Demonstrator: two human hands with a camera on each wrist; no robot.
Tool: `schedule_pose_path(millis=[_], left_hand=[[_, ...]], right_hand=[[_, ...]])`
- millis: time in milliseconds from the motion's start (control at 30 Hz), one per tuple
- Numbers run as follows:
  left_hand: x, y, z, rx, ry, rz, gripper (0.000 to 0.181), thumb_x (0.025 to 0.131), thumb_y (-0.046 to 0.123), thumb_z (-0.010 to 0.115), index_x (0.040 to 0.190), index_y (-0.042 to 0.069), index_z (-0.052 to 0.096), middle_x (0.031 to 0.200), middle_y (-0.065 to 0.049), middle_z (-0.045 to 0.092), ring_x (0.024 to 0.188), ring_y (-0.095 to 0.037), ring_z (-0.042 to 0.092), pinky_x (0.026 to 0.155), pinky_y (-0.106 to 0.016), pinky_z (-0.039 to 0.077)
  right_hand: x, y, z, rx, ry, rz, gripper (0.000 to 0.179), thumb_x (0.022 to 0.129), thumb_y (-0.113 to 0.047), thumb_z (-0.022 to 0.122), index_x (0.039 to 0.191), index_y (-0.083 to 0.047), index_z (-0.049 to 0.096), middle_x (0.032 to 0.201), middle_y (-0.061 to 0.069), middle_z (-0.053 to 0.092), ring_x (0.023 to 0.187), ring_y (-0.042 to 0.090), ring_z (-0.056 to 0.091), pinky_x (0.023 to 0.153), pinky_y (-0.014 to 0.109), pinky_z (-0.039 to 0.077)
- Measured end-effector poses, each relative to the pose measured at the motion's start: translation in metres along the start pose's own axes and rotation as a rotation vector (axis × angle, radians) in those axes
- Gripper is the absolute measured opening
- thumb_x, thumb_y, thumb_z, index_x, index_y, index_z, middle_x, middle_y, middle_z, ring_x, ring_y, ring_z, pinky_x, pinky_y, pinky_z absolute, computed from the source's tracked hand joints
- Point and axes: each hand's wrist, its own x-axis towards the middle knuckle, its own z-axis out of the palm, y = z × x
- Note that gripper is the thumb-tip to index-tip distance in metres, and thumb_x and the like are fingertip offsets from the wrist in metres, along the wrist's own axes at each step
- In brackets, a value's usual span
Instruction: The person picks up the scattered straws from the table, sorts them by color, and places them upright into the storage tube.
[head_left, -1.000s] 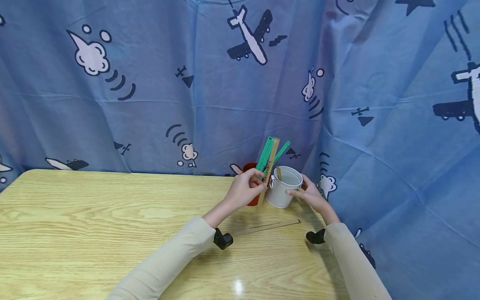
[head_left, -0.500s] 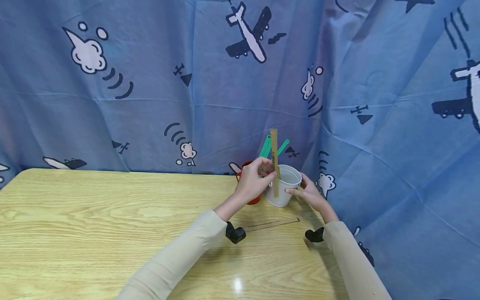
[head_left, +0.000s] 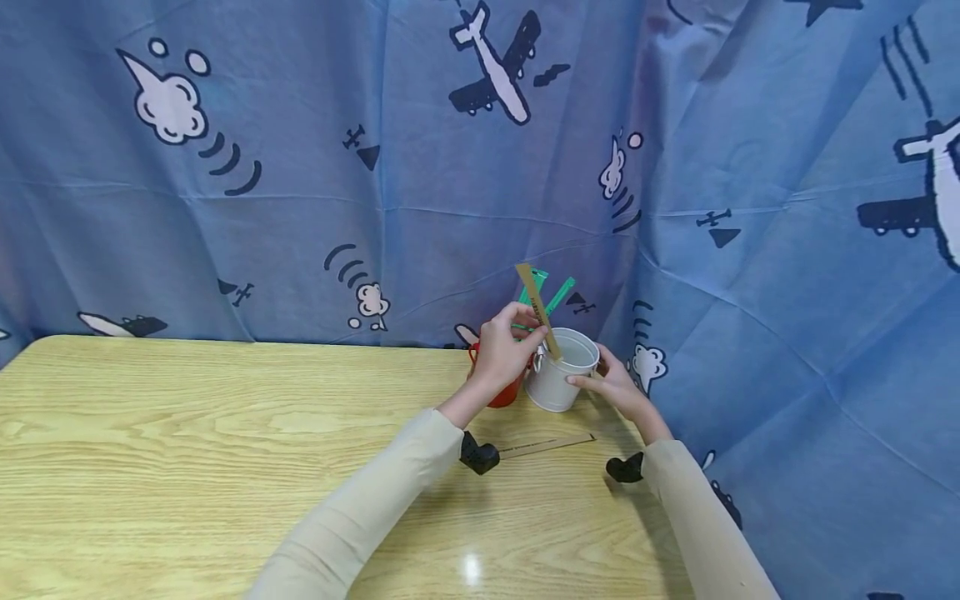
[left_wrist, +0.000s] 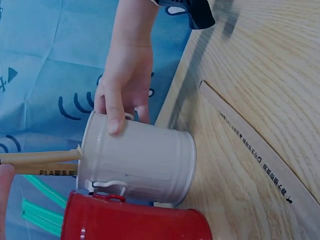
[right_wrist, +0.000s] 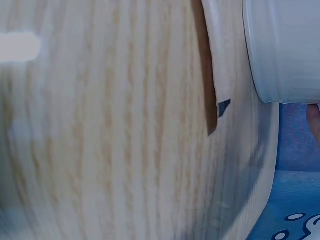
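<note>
My left hand (head_left: 504, 348) pinches a slim brown paper packet (head_left: 534, 302) with printed lettering. It leans left, its lower end at the rim of a small white metal bucket (head_left: 553, 388). In the left wrist view, a second brown packet (left_wrist: 57, 170) with lettering lies right beside the held packet (left_wrist: 40, 157). My right hand (head_left: 621, 390) grips the bucket's right side, thumb in front and the other fingers behind. Left of it stands a red bucket (head_left: 504, 395), partly hidden by my left hand, with green packets (head_left: 561, 295) sticking up from it.
Another brown printed packet (head_left: 549, 447) lies flat on the wooden table (head_left: 225, 450) in front of the buckets. A blue curtain (head_left: 300, 167) with airplane prints hangs close behind and to the right. Black wrist devices (head_left: 480, 455) sit under both forearms.
My left hand has moved right and up, carrying the brown packet from in front of the red bucket to the white bucket's rim. The packet now tilts left. My right hand stays on the bucket.
</note>
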Motion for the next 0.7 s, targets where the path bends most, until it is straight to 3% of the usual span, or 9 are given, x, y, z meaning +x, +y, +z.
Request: schedule_pose_path(millis=[133,367,500,700], left_hand=[[0.002,-0.002,0.003,-0.027,0.022,-0.02,0.021,0.09,0.016,0.066,0.109,0.007,0.061,0.1,-0.012,0.071,0.085,-0.024,0.071,0.072,-0.024,0.057],[0.005,-0.004,0.011,-0.017,0.03,0.002,0.021,0.09,0.015,0.067,0.108,0.005,0.062,0.101,-0.013,0.071,0.087,-0.025,0.071,0.074,-0.026,0.058],[0.005,-0.006,0.016,-0.012,0.021,-0.025,0.019,0.09,0.014,0.067,0.106,0.005,0.063,0.101,-0.011,0.071,0.086,-0.024,0.07,0.074,-0.024,0.057],[0.003,-0.011,0.023,0.013,-0.025,-0.092,0.02,0.09,0.013,0.067,0.107,0.005,0.065,0.101,-0.011,0.072,0.082,-0.023,0.071,0.066,-0.019,0.056]], right_hand=[[0.001,0.001,0.0,0.018,-0.001,0.009,0.074,0.086,-0.012,0.069,0.147,-0.001,0.029,0.143,0.025,0.04,0.134,0.04,0.035,0.11,0.055,0.03],[0.001,0.001,0.001,0.024,-0.005,0.017,0.074,0.086,-0.012,0.07,0.147,-0.002,0.029,0.144,0.024,0.04,0.135,0.04,0.035,0.111,0.056,0.029],[0.002,0.0,0.0,0.02,0.001,0.004,0.072,0.086,-0.012,0.07,0.146,-0.002,0.031,0.143,0.024,0.041,0.134,0.04,0.036,0.111,0.056,0.029],[0.001,0.0,0.0,0.015,-0.01,0.008,0.073,0.087,-0.01,0.068,0.148,-0.002,0.028,0.145,0.025,0.038,0.136,0.041,0.034,0.11,0.058,0.029]])
